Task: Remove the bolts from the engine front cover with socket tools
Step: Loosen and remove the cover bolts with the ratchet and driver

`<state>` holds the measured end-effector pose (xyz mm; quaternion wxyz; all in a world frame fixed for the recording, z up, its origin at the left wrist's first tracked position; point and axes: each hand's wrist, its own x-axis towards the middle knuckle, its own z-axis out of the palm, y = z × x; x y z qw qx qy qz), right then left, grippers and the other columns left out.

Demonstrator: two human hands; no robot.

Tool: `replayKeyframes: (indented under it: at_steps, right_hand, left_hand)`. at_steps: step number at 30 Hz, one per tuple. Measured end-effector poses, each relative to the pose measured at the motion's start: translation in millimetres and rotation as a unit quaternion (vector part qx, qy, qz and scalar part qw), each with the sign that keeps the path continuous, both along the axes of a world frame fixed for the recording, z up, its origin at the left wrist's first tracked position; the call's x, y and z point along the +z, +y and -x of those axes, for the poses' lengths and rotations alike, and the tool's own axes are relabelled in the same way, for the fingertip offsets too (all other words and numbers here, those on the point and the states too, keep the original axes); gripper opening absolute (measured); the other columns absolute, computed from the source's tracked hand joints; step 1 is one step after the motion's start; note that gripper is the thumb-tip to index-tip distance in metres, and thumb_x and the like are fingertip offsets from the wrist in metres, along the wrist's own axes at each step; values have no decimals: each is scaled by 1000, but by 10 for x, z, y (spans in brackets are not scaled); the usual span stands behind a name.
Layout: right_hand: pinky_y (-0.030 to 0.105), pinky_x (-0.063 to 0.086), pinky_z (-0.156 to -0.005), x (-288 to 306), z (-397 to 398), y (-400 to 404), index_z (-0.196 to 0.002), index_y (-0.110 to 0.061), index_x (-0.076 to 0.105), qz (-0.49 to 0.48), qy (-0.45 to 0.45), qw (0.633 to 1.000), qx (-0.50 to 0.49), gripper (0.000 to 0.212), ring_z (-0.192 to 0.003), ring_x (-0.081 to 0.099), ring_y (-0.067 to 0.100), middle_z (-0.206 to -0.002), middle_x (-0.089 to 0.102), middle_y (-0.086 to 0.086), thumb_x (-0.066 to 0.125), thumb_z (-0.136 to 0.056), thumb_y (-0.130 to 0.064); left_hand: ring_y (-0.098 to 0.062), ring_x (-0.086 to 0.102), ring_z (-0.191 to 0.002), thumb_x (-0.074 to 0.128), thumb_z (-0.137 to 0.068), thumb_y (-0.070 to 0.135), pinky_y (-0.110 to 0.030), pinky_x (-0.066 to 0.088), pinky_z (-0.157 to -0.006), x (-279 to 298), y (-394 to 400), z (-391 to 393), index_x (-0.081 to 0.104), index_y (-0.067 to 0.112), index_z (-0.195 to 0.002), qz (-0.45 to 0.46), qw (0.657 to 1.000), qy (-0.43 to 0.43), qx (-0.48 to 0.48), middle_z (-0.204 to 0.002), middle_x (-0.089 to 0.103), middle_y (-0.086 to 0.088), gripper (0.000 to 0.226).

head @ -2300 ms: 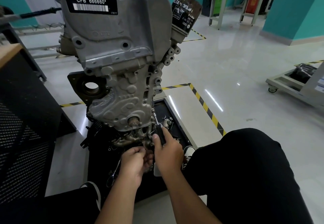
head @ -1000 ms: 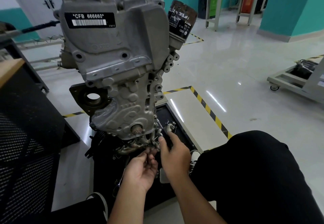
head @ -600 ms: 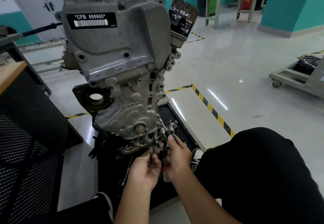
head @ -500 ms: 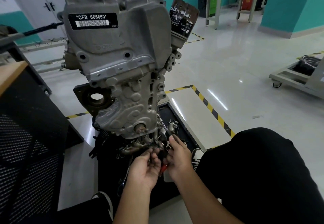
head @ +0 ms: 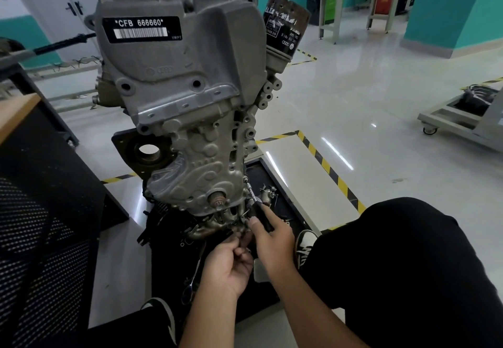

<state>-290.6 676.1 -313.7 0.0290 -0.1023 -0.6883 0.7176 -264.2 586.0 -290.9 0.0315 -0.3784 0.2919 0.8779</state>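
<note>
Two hands at the engine cover (head: 201,162) base: right hand (head: 273,238) grips a driver (head: 257,206); left hand's (head: 227,266) curled grip contents cannot be told.

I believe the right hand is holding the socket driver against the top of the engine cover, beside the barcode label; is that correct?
Not quite. The head view shows the right hand holding the socket driver against the bottom right edge of the engine cover, well below the barcode label, which sits near the top.
</note>
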Motion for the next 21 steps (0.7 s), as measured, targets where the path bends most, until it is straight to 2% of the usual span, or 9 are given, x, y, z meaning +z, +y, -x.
replayKeyframes:
  at_steps: [3, 5, 7, 10, 12, 14, 16, 18, 21]
  right_hand:
    - [17, 39, -37, 39, 12, -7, -129, -19, 70, 355, -137, 924, -33, 34, -36, 45, 1, -47, 56, -11, 70, -96, -11]
    - [17, 38, -35, 33, 5, 20, -126, -18, 70, 405, -164, 899, -19, 32, -34, 45, 1, -47, 56, -9, 68, -96, -9]
    - [15, 44, -41, 25, -25, 29, -127, -19, 70, 350, -129, 928, -14, 34, -40, 55, 2, -54, 64, -11, 70, -95, -7]
    - [13, 51, -60, -29, -26, 46, -135, -26, 67, 2, -2, 1000, -17, 48, -68, 71, 10, -69, 73, -15, 77, -90, -17]
    - [25, 55, -69, -59, 5, 80, -137, -35, 65, -204, 44, 978, -9, 49, -73, 71, 18, -77, 76, -4, 77, -90, -30]
    - [27, 53, -69, -89, 63, 108, -134, -39, 66, -296, 73, 951, -41, 44, -77, 72, 19, -82, 77, 0, 75, -91, -38]
    - [15, 50, -69, -93, 100, 107, -129, -35, 71, -249, 71, 963, -69, 40, -76, 70, -1, -83, 78, -6, 76, -90, -38]
    - [4, 49, -76, -102, 128, 87, -126, -26, 74, -96, 40, 993, -59, 37, -83, 65, -18, -89, 76, -17, 79, -89, -26]
    - [25, 60, -89, -114, 85, 18, -127, -18, 74, 73, -11, 996, -50, 39, -95, 73, 1, -103, 79, -7, 80, -89, -15]
  left_hand:
    - [-4, 39, -36, 41, -104, 3, -13, 33, -35, 6, 5, -6, 57, 8, -92, -2, 1000, -7, 1, -78, 70, -17, 20]
    - [-4, 39, -37, 41, -104, 4, -13, 34, -35, 16, -3, -10, 57, 8, -92, 1, 1000, -8, 1, -85, 67, -18, 20]
    - [-4, 40, -36, 42, -104, 3, -14, 35, -35, 29, -6, -21, 57, 7, -92, 7, 1000, -7, 2, -86, 67, -19, 20]
    - [-4, 41, -35, 43, -103, 2, -13, 36, -36, 43, -15, -39, 57, 7, -92, 16, 1000, -6, 3, -83, 68, -19, 19]
    - [-5, 42, -36, 44, -103, 2, -14, 37, -37, 50, -22, -50, 57, 6, -95, 19, 1000, -10, 4, -82, 68, -19, 17]
    - [-6, 43, -39, 45, -103, 2, -15, 39, -37, 47, -28, -57, 58, 5, -97, 24, 1000, -14, 4, -81, 69, -20, 14]
    - [-6, 43, -42, 45, -103, 1, -15, 41, -38, 47, -21, -52, 58, 4, -98, 30, 999, -12, 7, -83, 70, -23, 14]
    - [-6, 46, -42, 43, -103, 0, -15, 44, -39, 45, 1, -36, 58, 2, -102, 41, 999, -7, 13, -89, 69, -26, 16]
    - [-7, 52, -44, 43, -104, -1, -17, 49, -42, 30, 37, -20, 59, 1, -104, 54, 998, -5, 21, -80, 71, -24, 17]
